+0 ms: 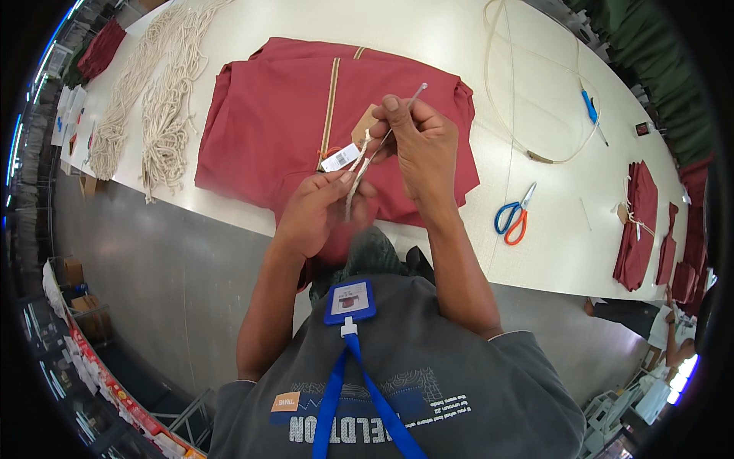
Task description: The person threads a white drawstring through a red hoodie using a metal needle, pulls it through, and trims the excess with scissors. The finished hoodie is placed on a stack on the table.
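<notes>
A folded red fabric item point(275, 109) with a striped trim band lies before me on the white table point(459, 34). My left hand point(321, 206) grips a cream braided cord point(349, 203) over its near edge. In my right hand point(421, 137) is a thin tool with a pale tip point(423, 86), running down towards the cord; its exact kind is unclear. A white tag point(340, 158) and a brown card tag point(364, 125) hang between the hands, near an orange string. The contact between tool and cord is partly hidden by my fingers.
Scissors with blue and orange handles point(511, 221) lie right of the fabric. Beyond are a coiled pale line point(487, 74), a blue-handled tool point(589, 107) and a tied red bundle point(639, 224). Cream cords point(166, 126) lie at left. Another person point(631, 318) is at far right.
</notes>
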A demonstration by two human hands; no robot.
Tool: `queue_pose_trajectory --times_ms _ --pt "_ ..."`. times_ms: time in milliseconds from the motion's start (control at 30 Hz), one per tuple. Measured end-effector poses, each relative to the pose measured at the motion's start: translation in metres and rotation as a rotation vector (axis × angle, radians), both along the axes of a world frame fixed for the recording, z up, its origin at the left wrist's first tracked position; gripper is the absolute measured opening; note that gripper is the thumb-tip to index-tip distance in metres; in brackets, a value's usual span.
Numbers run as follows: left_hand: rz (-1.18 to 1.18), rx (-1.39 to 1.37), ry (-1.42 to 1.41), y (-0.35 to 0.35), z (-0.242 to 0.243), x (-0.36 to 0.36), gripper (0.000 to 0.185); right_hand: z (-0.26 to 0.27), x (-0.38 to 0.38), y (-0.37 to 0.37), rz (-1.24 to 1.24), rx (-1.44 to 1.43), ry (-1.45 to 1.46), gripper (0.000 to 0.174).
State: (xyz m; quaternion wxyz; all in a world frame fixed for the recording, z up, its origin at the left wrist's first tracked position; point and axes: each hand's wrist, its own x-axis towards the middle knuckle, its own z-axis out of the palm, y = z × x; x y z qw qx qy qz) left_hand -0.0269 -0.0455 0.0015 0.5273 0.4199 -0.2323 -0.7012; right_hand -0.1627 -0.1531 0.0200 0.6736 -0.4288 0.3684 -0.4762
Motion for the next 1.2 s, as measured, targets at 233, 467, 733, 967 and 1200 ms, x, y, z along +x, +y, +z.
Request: queue_pose_trajectory --times_ms 233,467,733,967,1200 --pt "0.016 -0.012 -0.011 0.006 -0.005 0.000 0.034 0.009 0.008 0.007 0.104 -0.108 0.127 0.037" --pt "-0.035 -0.062 0.172 0.008 -0.010 0.000 0.034 0.011 0.000 0.009 0.112 -0.162 0.204 0.045" --pt "-0.107 -0.081 0.148 0.003 -0.011 -0.001 0.037 0.011 -0.003 0.005 0.080 -0.197 0.098 0.049" --pt "-0.082 -0.019 -0.127 0.005 -0.006 -0.012 0.036 0.006 0.006 0.000 -0.093 0.092 -0.211 0.044" --pt "-0.009 -0.073 -0.542 0.002 -0.024 -0.048 0.027 -0.018 -0.009 -0.021 -0.193 0.277 -0.405 0.042"
